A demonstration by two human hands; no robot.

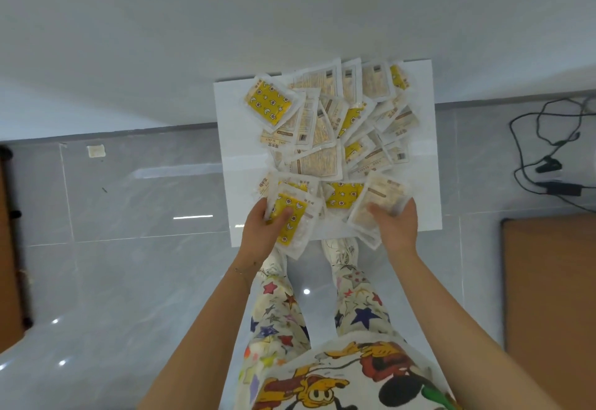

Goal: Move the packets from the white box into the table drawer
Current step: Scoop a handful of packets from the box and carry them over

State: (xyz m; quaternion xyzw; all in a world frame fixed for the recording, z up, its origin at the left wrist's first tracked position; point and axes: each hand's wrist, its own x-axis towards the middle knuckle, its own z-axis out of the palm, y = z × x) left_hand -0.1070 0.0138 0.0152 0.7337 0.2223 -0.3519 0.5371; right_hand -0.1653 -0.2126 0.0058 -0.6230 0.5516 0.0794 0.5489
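Observation:
A white box [422, 158] stands on the floor against the wall, filled with several clear packets [322, 138], some showing a yellow patterned face, others a pale printed back. My left hand [263, 232] grips a small stack of packets with a yellow packet [290, 219] on top, at the box's near left edge. My right hand [395, 225] grips a pale packet [374, 206] at the near right edge, thumb on top. No drawer is in view.
Grey glossy floor tiles surround the box. A brown wooden panel [548, 296] lies at the right, dark furniture [9, 248] at the left edge. Black cables and an adapter [554, 167] lie at the far right. My feet [340, 250] stand just before the box.

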